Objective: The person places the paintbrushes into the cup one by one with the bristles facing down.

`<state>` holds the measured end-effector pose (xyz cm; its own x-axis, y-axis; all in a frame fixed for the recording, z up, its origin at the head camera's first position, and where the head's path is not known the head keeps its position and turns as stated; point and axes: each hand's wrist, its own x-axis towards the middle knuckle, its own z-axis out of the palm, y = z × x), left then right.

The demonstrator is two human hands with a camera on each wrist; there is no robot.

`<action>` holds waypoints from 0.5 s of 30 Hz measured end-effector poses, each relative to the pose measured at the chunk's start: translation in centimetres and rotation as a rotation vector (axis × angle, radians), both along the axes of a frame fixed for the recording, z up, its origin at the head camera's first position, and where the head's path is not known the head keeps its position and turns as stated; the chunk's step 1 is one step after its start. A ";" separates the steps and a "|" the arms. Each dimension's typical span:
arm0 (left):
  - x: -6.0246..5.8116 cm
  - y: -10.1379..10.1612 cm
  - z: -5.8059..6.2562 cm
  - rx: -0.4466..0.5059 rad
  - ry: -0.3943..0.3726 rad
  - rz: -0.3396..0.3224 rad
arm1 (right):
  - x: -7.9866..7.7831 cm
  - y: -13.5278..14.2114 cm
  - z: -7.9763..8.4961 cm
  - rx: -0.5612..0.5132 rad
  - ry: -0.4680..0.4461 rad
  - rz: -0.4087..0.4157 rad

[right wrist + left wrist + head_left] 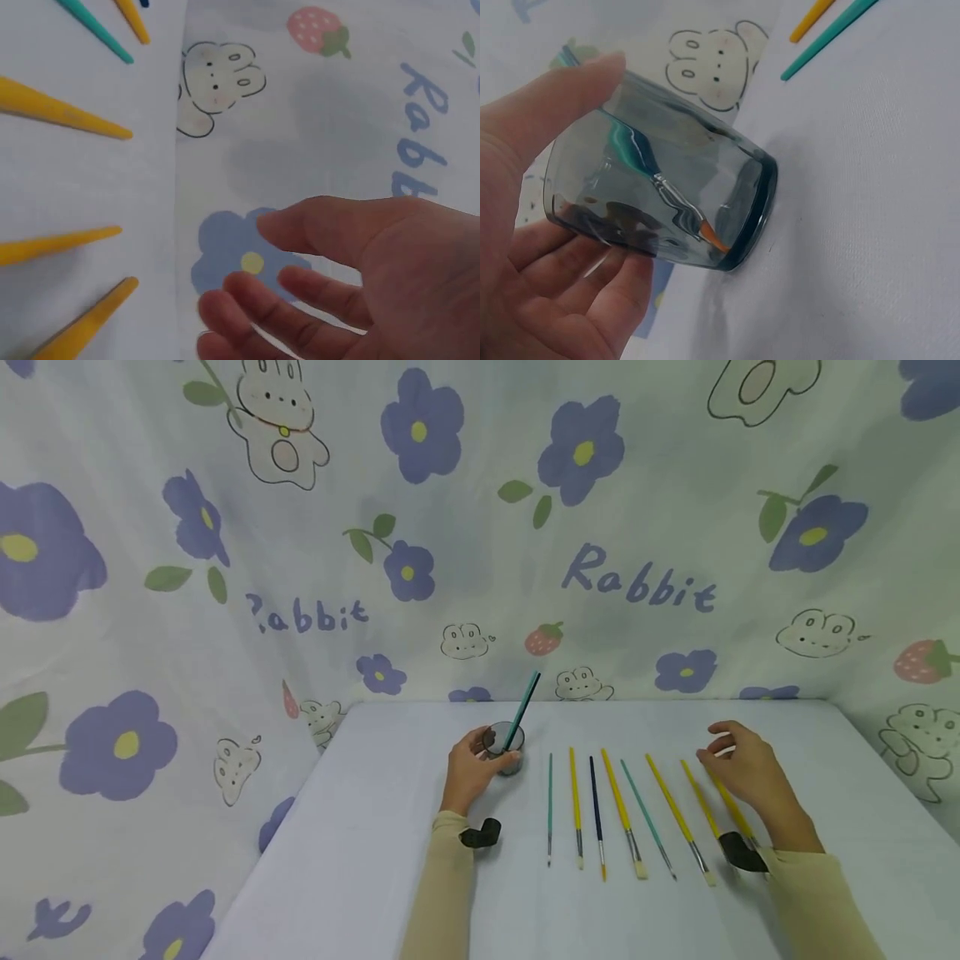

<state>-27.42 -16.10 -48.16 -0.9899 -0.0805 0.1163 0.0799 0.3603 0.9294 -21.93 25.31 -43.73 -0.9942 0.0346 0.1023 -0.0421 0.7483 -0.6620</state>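
Observation:
My left hand (471,777) grips a clear grey-tinted cup (727,176), thumb on one side and fingers on the other. In the cup, a teal and a dark paintbrush (525,702) lean together, handles sticking out above the rim; orange bristles (714,235) show near its base in the left wrist view. The cup looks slightly tilted, and I cannot tell whether it touches the table. My right hand (750,772) hovers over the rightmost yellow paintbrush (731,803), fingers loosely bent and holding nothing. Beside it lies another yellow paintbrush (697,789), its lower end hidden by the wrist camera.
Several more paintbrushes lie in a row between the hands, bristles toward me, among them a teal one (550,810), a dark blue one (596,802) and a wide yellow one (619,793). The white table (360,860) meets a printed cloth backdrop (480,527) behind.

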 end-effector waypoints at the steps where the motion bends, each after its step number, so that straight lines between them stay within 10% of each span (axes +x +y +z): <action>1: 0.0 0.0 -0.1 0.000 -0.002 0.000 | 0.0 0.1 0.0 0.013 -0.024 0.005; 15: 0.0 0.1 -0.1 0.000 0.005 -0.003 | 0.0 1.3 -0.6 0.106 -0.286 0.058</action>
<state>-27.39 -16.00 -48.29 -0.9896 -0.0772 0.1216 0.0861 0.3603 0.9289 -21.97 26.56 -44.29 -0.9831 -0.0192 -0.1820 0.0898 0.8159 -0.5712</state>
